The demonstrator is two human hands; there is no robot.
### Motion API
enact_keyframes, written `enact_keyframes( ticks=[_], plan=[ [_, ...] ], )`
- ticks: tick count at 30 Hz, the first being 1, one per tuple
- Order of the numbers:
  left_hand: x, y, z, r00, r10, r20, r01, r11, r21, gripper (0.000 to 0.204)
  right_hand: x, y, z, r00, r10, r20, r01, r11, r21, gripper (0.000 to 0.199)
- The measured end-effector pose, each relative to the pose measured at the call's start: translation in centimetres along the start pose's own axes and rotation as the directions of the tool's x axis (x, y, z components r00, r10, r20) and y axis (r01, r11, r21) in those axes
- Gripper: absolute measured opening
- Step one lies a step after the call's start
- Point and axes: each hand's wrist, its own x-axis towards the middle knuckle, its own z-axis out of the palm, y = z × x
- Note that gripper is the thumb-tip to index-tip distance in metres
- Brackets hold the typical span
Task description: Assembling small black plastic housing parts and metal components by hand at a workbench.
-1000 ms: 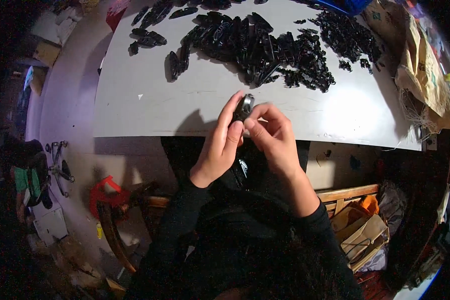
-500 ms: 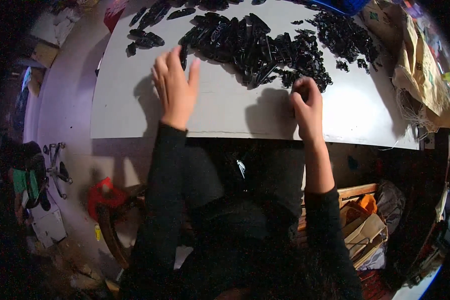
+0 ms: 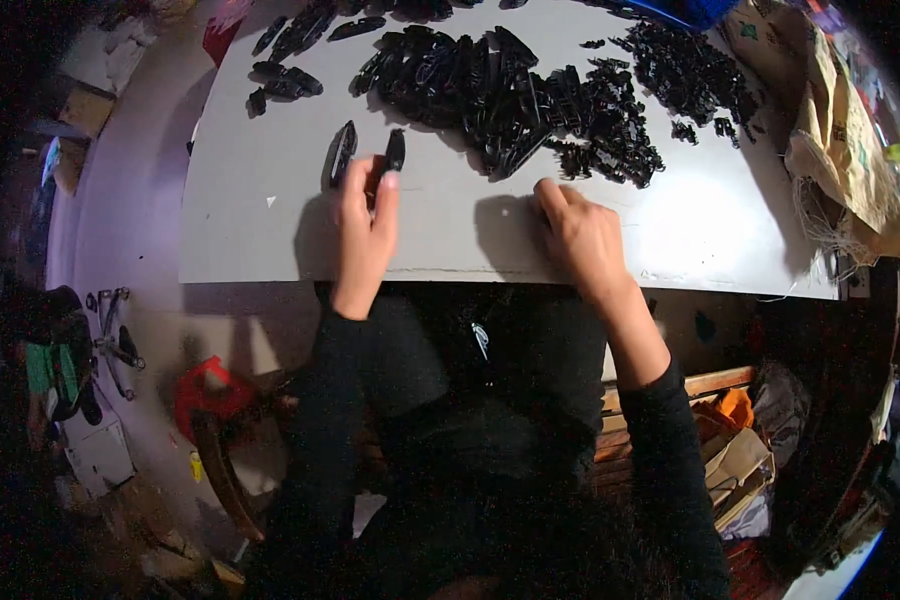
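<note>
My left hand (image 3: 368,230) is closed over the near left part of the white tabletop (image 3: 240,215). A slim black plastic piece (image 3: 396,150), shaped like a long hair clip, sticks up between its thumb and fingers. Just left of the fingertips is a second slender black piece (image 3: 344,148); whether it is held or lying there I cannot tell. My right hand (image 3: 582,238) is above the table's front edge with its fingers curled inward, and what they hold, if anything, is hidden. Beyond both hands spreads a large heap of black plastic clip pieces (image 3: 440,85).
Smaller toothed black pieces (image 3: 685,75) form a heap at the far right. A few long pieces (image 3: 290,80) are at the far left. A tan woven sack (image 3: 835,150) with frayed threads hangs at the right edge. Behind it all is a blue container (image 3: 695,12).
My left hand has come back toward me from the heap's left side, bringing a black piece. My right hand has moved left and nearer, turning its knuckles up.
</note>
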Motion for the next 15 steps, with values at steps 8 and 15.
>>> enact_keyframes(
  ticks=[8, 15],
  plan=[
    [-4.4, 4.6, 1.6, 0.887, -0.185, 0.423, 0.436, 0.638, -0.635, 0.037, -2.4, -1.6, -1.0, 0.983, 0.088, 0.162, -0.183, 0.552, 0.813, 0.013],
    [-5.4, 5.8, 2.2, 0.856, -0.173, 0.487, 0.471, 0.649, -0.597, 0.031, -3.4, -4.3, -3.2, 0.873, 0.152, 0.463, -0.456, -0.084, 0.886, 0.013]
  ],
)
